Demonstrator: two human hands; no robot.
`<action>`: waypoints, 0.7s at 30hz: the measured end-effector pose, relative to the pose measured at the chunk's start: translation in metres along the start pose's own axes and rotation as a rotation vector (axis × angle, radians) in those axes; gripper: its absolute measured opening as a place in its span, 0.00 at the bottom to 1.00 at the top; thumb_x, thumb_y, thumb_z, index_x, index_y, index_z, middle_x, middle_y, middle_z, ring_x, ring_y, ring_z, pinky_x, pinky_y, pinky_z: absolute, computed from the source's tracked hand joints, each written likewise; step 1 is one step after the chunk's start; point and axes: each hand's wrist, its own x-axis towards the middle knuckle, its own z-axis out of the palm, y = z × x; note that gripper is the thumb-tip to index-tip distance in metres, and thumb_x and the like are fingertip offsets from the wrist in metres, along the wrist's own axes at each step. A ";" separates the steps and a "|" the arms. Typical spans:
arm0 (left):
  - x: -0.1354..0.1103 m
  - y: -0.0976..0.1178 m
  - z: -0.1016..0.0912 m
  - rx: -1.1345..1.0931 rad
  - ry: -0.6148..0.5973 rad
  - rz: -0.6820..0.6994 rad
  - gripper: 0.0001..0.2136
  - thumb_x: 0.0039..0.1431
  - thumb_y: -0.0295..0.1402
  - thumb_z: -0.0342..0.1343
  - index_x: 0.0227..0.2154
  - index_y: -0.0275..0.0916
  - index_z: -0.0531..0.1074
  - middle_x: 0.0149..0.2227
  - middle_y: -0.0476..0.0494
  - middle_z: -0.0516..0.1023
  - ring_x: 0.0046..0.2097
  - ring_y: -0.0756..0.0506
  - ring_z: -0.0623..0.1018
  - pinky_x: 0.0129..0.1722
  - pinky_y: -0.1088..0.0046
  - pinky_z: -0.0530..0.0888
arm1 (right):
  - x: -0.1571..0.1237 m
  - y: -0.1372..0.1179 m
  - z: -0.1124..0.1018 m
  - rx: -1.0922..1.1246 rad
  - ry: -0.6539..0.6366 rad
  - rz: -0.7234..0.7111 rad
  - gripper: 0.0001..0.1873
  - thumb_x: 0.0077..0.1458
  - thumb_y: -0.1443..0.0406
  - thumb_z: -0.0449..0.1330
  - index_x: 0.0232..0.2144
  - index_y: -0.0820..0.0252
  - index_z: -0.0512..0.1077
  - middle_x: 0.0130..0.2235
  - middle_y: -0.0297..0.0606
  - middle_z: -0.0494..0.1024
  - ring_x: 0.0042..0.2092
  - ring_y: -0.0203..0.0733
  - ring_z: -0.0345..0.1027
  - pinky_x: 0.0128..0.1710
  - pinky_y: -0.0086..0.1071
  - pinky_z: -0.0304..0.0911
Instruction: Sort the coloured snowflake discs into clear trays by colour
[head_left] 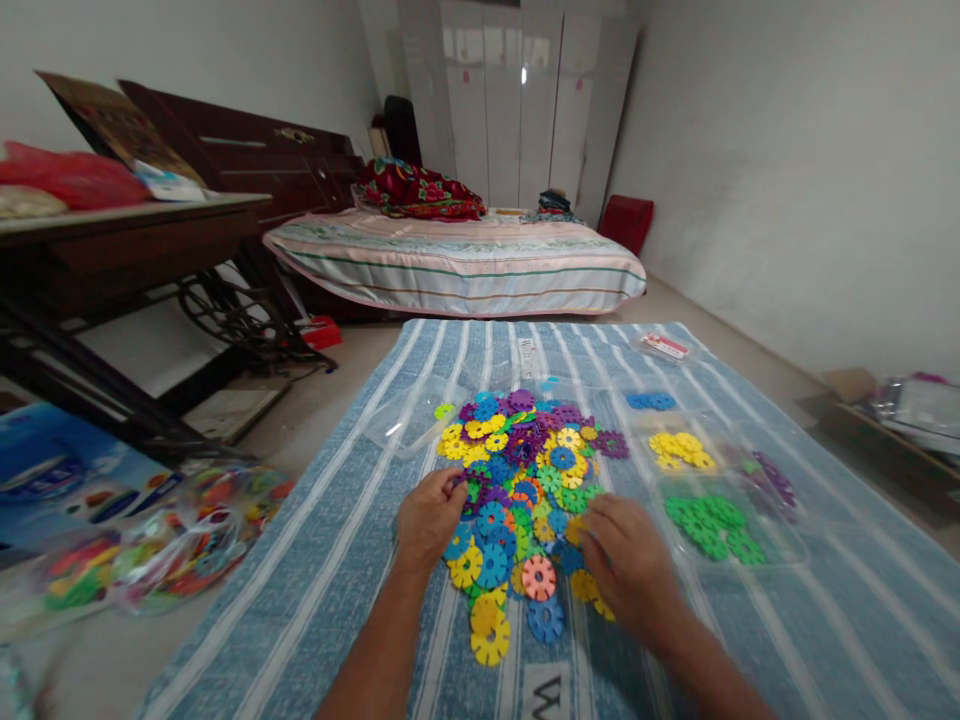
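A heap of flat, toothed plastic discs [517, 480] in yellow, blue, purple, green and orange lies on a blue-and-white striped cloth [315, 560]. My left hand [429, 516] rests knuckles-up on the heap's left edge, fingers curled into the discs. My right hand [628, 562] lies on the heap's lower right edge, fingers bent down onto the pieces; what either hand grips is hidden. To the right, clear trays hold sorted discs: green [709, 525], yellow [680, 450], blue [651, 401] and purple [776, 478].
An empty clear tray [409, 415] sits left of the heap. Bags of toy pieces [172, 545] lie on the floor at left, under a dark table [127, 250]. A bed [457, 262] stands beyond the cloth. A small packet [664, 345] lies at the cloth's far right.
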 end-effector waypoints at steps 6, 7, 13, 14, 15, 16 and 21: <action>-0.001 0.000 0.000 -0.018 0.007 0.016 0.12 0.54 0.37 0.50 0.39 0.42 0.74 0.33 0.49 0.77 0.36 0.49 0.75 0.34 0.76 0.70 | -0.017 -0.054 0.022 0.206 -0.140 0.041 0.08 0.56 0.71 0.53 0.36 0.58 0.70 0.36 0.40 0.73 0.43 0.42 0.67 0.45 0.40 0.65; -0.001 -0.001 0.001 -0.021 0.009 0.016 0.12 0.54 0.37 0.50 0.39 0.42 0.74 0.33 0.49 0.77 0.36 0.49 0.75 0.34 0.76 0.69 | -0.017 -0.058 0.023 0.216 -0.145 0.038 0.08 0.56 0.71 0.53 0.36 0.58 0.70 0.36 0.40 0.73 0.44 0.42 0.67 0.45 0.40 0.65; -0.001 0.000 0.001 -0.028 0.008 0.004 0.12 0.53 0.36 0.51 0.39 0.41 0.74 0.31 0.49 0.76 0.34 0.49 0.74 0.34 0.76 0.69 | -0.026 -0.069 0.024 0.211 -0.129 0.023 0.08 0.56 0.69 0.53 0.38 0.59 0.69 0.41 0.43 0.73 0.48 0.45 0.65 0.48 0.44 0.65; -0.002 0.001 0.001 -0.032 0.005 0.002 0.12 0.53 0.36 0.51 0.39 0.41 0.74 0.31 0.49 0.76 0.34 0.50 0.74 0.34 0.76 0.69 | -0.029 -0.070 0.024 0.208 -0.135 0.024 0.09 0.55 0.69 0.53 0.39 0.60 0.69 0.42 0.43 0.73 0.49 0.46 0.64 0.48 0.44 0.65; -0.003 0.002 0.000 -0.035 0.003 -0.001 0.12 0.53 0.35 0.52 0.39 0.41 0.74 0.31 0.49 0.76 0.34 0.50 0.74 0.34 0.76 0.69 | -0.031 -0.071 0.024 0.206 -0.141 0.025 0.09 0.55 0.70 0.53 0.39 0.61 0.69 0.43 0.44 0.73 0.50 0.47 0.63 0.48 0.45 0.65; -0.003 0.003 0.000 -0.038 0.001 -0.003 0.12 0.53 0.35 0.52 0.39 0.41 0.74 0.31 0.49 0.76 0.34 0.50 0.74 0.34 0.76 0.69 | -0.033 -0.071 0.024 0.205 -0.147 0.027 0.10 0.55 0.70 0.53 0.39 0.61 0.69 0.43 0.45 0.72 0.51 0.47 0.63 0.48 0.46 0.65; -0.005 0.005 0.001 -0.048 -0.003 -0.009 0.11 0.53 0.34 0.53 0.38 0.41 0.75 0.30 0.50 0.75 0.33 0.51 0.73 0.33 0.77 0.68 | -0.038 -0.074 0.022 0.218 -0.171 0.021 0.09 0.54 0.69 0.54 0.39 0.60 0.69 0.46 0.46 0.71 0.52 0.49 0.61 0.48 0.49 0.64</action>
